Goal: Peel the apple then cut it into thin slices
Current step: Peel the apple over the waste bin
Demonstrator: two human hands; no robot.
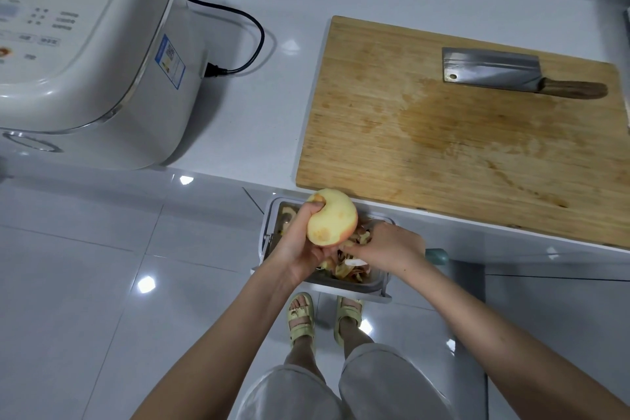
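Below, bin (354,290) holds peels (345,270); left grip (294,246) clamps apple (332,219), right grip (392,249) clamps teal handle (438,256).

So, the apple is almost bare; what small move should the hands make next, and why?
Probably turn the round, mostly peeled yellow apple in the left hand so its visible reddish skin strip meets the teal-handled tool, likely a peeler, gripped by the right hand. The hands are over the grey bin of peels; the steel cleaver lies unused.

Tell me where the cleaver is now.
Head view, upper right: the cleaver lies flat at the far side of the wooden cutting board, handle pointing right.
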